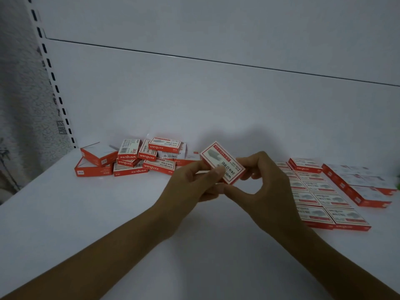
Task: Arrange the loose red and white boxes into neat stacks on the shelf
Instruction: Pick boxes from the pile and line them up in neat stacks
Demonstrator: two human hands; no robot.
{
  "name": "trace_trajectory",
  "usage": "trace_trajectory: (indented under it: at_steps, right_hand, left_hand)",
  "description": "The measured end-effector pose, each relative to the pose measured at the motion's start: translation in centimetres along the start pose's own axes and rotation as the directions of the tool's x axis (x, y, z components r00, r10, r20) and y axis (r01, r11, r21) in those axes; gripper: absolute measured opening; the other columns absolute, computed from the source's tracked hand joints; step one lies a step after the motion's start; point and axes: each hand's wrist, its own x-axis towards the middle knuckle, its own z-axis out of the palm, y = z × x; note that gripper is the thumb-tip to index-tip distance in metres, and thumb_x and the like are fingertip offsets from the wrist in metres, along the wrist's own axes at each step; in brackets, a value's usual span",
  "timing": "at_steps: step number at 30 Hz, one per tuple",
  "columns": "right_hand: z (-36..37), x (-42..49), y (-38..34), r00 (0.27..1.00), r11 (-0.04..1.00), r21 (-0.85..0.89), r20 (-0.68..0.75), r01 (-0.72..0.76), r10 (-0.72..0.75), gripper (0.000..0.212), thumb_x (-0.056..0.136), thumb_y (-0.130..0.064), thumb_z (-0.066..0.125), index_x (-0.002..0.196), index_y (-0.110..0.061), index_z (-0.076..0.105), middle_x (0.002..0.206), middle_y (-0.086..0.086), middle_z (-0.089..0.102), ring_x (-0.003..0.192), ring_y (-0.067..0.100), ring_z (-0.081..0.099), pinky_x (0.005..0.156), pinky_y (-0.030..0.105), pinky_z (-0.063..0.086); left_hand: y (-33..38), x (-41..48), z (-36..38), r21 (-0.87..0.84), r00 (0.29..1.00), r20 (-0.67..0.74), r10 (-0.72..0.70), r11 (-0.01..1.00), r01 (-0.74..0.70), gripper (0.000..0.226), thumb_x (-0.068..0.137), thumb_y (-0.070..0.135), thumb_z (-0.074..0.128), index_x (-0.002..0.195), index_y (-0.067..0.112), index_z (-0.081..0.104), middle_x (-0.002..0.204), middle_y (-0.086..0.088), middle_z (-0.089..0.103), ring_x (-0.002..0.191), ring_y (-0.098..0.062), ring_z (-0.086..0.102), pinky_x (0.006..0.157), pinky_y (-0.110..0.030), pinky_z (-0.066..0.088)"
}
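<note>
- Holding a small flat red and white cardboard box above the white shelf surface, the person has both hands on it; the box is tilted, with its printed face toward the camera.
- The left hand pinches the box's near left edge, thumb on the top face and curled fingers beneath.
- The right hand grips the box's right end, fingers curled over the far edge and thumb reaching toward the near corner.
- A loose heap of matching red and white boxes lies at the back left of the shelf, near the white back panel, with boxes leaning and overlapping at mixed angles.
- To the right, just beyond the right hand, a tidy block of the same boxes lies flat in rows, edges touching.
- Farther right sit larger red-sided cartons, which are blurred.
- A white slotted metal upright runs up the panel's left edge.
</note>
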Motion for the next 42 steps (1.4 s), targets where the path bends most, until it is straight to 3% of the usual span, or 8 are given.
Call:
trace_trajectory:
  at_steps: [5,9,12,18,24,31,38,42]
  right_hand:
    - [0.4,0.1,-0.2,0.991,0.998,0.062,0.126,0.028,-0.035,0.054,0.066,-0.056,0.07,0.11,-0.032,0.049,0.1,-0.026,0.053,0.087,-0.005,0.055,0.072,0.002,0.04]
    - [-0.1,0.4,-0.5,0.982,0.974,0.174,0.142,-0.146,0.122,0.044,0.077,-0.051,0.063,0.114,-0.033,0.046,0.1,-0.021,0.058,0.088,-0.003,0.059,0.072,0.009,0.047]
    - [-0.4,0.7,-0.7,0.934,0.915,0.245,0.242,-0.321,0.263,0.045,0.083,-0.055,0.048,0.12,-0.029,0.046,0.098,-0.014,0.064,0.082,0.0,0.064,0.069,0.013,0.052]
    - [-0.7,0.9,-1.0,0.821,0.69,0.476,0.469,-0.545,0.325,0.03,0.092,-0.023,0.044,0.108,-0.003,0.058,0.082,0.007,0.07,0.067,0.018,0.066,0.066,0.029,0.056]
    - [-0.5,0.9,-0.8,0.818,0.709,0.435,0.442,-0.555,0.368,0.022,0.093,-0.018,0.049,0.108,-0.004,0.056,0.083,0.006,0.071,0.067,0.016,0.067,0.065,0.028,0.054]
    - [-3.7,2.2,-1.1,0.828,0.73,0.419,0.423,-0.54,0.37,0.021,0.092,-0.024,0.052,0.111,-0.015,0.055,0.082,-0.001,0.073,0.068,0.017,0.069,0.066,0.026,0.056]
    - [-11.5,1.3,2.1,0.897,0.948,0.163,0.4,-0.273,0.189,0.052,0.081,-0.032,0.064,0.128,-0.036,0.041,0.099,-0.013,0.068,0.08,0.008,0.068,0.071,0.028,0.058]
    - [-15.5,0.7,5.2,0.931,0.978,0.075,0.328,-0.196,0.162,0.051,0.081,-0.024,0.066,0.125,-0.038,0.041,0.089,-0.016,0.067,0.074,0.001,0.067,0.061,0.013,0.053]
  left_hand:
    - [0.0,0.8,-1.1,-0.028,0.996,-0.068,-0.06,0.998,0.058,0.018,0.094,0.018,0.05,0.108,0.025,0.057,0.095,-0.002,0.069,0.08,-0.017,0.069,0.075,-0.032,0.057]
    - [0.3,1.0,-1.5,-0.059,0.991,-0.095,-0.096,0.994,0.091,0.024,0.096,0.022,0.044,0.112,0.017,0.061,0.086,-0.004,0.062,0.066,-0.012,0.058,0.073,-0.034,0.057]
    - [0.1,0.6,-1.7,0.15,0.996,-0.072,0.052,0.988,-0.041,0.024,0.097,0.026,0.041,0.093,0.033,0.063,0.09,0.004,0.064,0.072,-0.012,0.064,0.064,-0.023,0.055]
    - [-0.5,0.0,-1.7,0.468,0.943,0.077,0.324,0.823,-0.321,0.022,0.097,0.037,0.035,0.094,0.031,0.056,0.085,0.012,0.062,0.075,0.001,0.063,0.055,-0.011,0.047]
    - [-0.9,0.1,-1.9,0.531,0.923,0.112,0.368,0.763,-0.369,0.021,0.095,0.036,0.039,0.11,0.029,0.052,0.098,0.017,0.061,0.089,0.001,0.061,0.064,-0.012,0.049]
    - [0.4,-0.4,-0.7,0.662,0.862,0.14,0.487,0.602,-0.447,0.05,0.079,0.046,0.064,0.123,0.038,0.043,0.108,0.029,0.054,0.099,0.001,0.056,0.075,-0.012,0.05]
    - [2.5,1.3,5.2,0.629,0.842,0.255,0.476,0.58,-0.518,0.041,0.082,0.041,0.063,0.119,0.039,0.044,0.107,0.026,0.058,0.1,-0.001,0.055,0.073,-0.012,0.049]
    - [2.1,3.0,10.4,0.651,0.858,0.28,0.43,0.572,-0.499,0.042,0.085,0.03,0.062,0.123,0.032,0.044,0.103,0.022,0.059,0.092,-0.001,0.057,0.075,-0.015,0.05]
